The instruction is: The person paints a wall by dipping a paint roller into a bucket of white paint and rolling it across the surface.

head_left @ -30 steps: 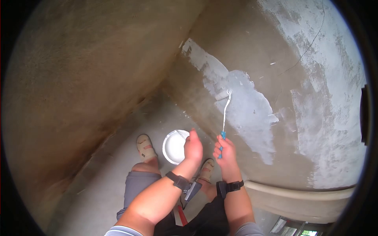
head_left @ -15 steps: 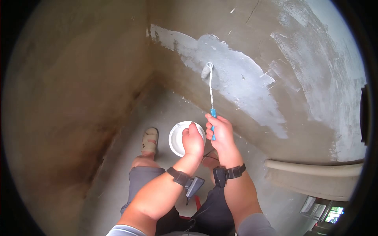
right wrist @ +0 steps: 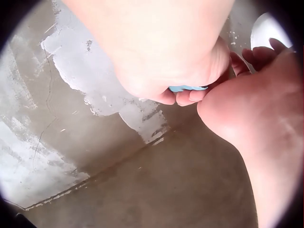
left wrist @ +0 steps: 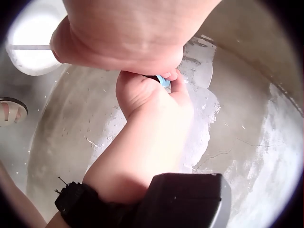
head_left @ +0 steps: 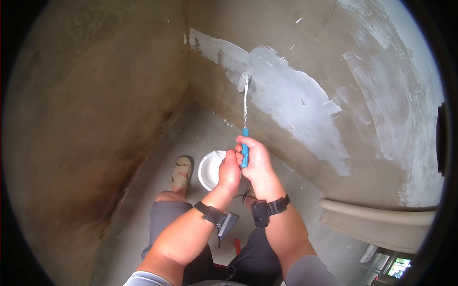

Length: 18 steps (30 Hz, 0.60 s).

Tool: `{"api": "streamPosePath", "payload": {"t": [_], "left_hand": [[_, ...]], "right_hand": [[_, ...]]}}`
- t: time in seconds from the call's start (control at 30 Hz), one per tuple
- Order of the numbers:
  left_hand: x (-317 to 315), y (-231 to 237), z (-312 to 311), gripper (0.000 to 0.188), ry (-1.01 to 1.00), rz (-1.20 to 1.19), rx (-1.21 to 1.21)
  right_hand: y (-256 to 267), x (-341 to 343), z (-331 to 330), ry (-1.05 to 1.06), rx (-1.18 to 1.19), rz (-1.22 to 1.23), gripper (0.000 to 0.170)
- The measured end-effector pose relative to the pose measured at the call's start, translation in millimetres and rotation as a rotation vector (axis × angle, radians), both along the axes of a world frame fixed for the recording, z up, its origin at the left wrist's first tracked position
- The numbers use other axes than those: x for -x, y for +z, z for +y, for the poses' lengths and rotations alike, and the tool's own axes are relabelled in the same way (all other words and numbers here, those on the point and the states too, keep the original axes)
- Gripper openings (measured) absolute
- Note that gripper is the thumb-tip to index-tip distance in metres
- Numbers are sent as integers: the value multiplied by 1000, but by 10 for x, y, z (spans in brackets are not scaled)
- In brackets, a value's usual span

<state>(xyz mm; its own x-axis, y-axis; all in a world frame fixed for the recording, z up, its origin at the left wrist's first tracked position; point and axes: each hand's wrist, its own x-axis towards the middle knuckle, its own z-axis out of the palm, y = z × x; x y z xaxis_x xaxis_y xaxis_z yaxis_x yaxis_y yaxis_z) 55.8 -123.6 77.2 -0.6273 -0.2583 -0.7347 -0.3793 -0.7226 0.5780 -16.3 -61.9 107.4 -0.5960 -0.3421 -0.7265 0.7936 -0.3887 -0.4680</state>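
Observation:
My right hand [head_left: 254, 159] grips the blue handle [head_left: 245, 148] of a paint roller, its fingers curled round it. The white roller sleeve [head_left: 241, 84] lies against the wall at the lower left edge of a wet white patch [head_left: 286, 95]. Close beside the right wrist, my left hand [head_left: 230, 172] has its fingers loosely bent and nothing in them. Those relaxed fingers [right wrist: 261, 56] show in the right wrist view. Below the left hand, a round white bucket [head_left: 208, 170] stands on the floor, its right side partly covered. A sliver of blue handle [left wrist: 164, 81] appears in the left wrist view.
A bare brown wall [head_left: 105, 95] meets the painted wall in a corner on the left. A sandaled foot [head_left: 181, 172] is left of the bucket. At the lower right lies a pale rounded ledge [head_left: 377, 213]. More white paint [head_left: 400, 119] covers the wall at right.
The roller has shifted over the lower left part of the patch and its sleeve has turned more upright. My hands have come closer together. The head view has swung, so the walls sit differently.

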Motion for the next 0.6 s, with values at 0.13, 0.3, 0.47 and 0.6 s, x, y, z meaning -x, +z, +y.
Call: {"api": "streamPosePath", "payload": {"t": [0.13,0.3,0.47,0.6], "left_hand": [[124,-258,-82,31,145,62,-10],[207,-315,-336,35,183,74,-5],[351,-219,-497,49,310,0,-75],[474,-210,-673,57,338,32,-34]], "right_hand": [[-45,70,-246,19,-23,8,15],[-133,217,-555,53,1,28,15],[-187,376,-915,86,51,118,16],[-277,478,-1156,114,64,123,17]]}}
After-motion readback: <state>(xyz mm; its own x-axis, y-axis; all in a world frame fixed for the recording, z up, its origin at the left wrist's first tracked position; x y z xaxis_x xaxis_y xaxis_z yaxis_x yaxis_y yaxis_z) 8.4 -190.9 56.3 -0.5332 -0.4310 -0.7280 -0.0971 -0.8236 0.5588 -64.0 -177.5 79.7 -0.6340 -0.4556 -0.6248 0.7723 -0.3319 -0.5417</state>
